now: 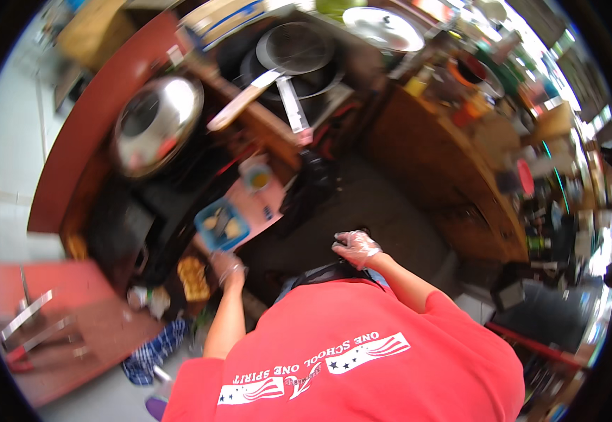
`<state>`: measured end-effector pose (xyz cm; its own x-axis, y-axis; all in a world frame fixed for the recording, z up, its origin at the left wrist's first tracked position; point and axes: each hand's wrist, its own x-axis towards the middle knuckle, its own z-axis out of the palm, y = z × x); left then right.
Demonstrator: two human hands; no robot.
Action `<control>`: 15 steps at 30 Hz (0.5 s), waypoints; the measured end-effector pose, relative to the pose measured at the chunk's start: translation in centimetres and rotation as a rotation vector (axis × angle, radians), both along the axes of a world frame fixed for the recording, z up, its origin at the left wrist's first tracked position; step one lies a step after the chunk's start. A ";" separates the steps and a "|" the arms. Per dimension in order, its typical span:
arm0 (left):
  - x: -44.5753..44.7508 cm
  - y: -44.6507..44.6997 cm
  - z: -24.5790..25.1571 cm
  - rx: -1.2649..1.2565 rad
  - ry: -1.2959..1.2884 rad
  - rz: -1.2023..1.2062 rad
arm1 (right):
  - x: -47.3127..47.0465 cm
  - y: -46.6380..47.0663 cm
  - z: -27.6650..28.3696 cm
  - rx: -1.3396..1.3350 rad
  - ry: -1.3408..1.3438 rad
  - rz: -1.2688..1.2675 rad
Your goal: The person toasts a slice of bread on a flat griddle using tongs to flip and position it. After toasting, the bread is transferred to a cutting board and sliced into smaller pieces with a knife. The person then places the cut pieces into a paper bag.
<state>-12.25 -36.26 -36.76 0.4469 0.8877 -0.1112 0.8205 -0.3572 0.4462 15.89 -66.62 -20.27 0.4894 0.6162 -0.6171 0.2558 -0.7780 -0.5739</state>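
Both hands wear clear plastic gloves. My left hand [227,268] is at the near corner of a pink board, close beside a blue plastic container [222,224] with pale pieces in it; whether it grips anything is blurred. Over the dark floor, my right hand [357,248] hangs in front of my body with bent fingers, and no held object shows. A small cup [258,178] with yellowish contents stands on the pink board [246,199]. Golden food pieces [194,278] lie left of my left hand.
Two pans, the upper one a frying pan [295,48], sit on the stove with handles towards me. A round metal lid [159,126] is at the left. Tongs [27,314] lie on a red table [100,316]. A wooden cabinet [443,174] bounds the right.
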 end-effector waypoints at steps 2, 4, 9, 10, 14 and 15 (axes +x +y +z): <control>0.7 0.7 -0.8 0.024 0.114 0.048 | 3.5 -3.2 -1.0 -0.002 0.072 -0.075; 1.2 0.9 -0.9 0.119 0.286 -0.004 | 7.2 -6.3 -1.5 0.019 0.042 -0.099; 4.4 -1.8 3.4 0.275 0.865 -0.091 | 18.9 -15.9 -1.8 -0.019 0.097 -0.219; 5.1 -3.7 4.7 0.245 0.589 0.187 | 21.1 -18.2 -1.8 -0.011 0.075 -0.248; 7.5 -10.5 8.5 0.438 0.504 0.371 | 29.7 -27.4 -1.8 0.107 -0.268 -0.351; 8.5 -12.4 8.2 0.338 0.520 0.328 | 32.7 -29.6 -1.6 0.104 -0.366 -0.351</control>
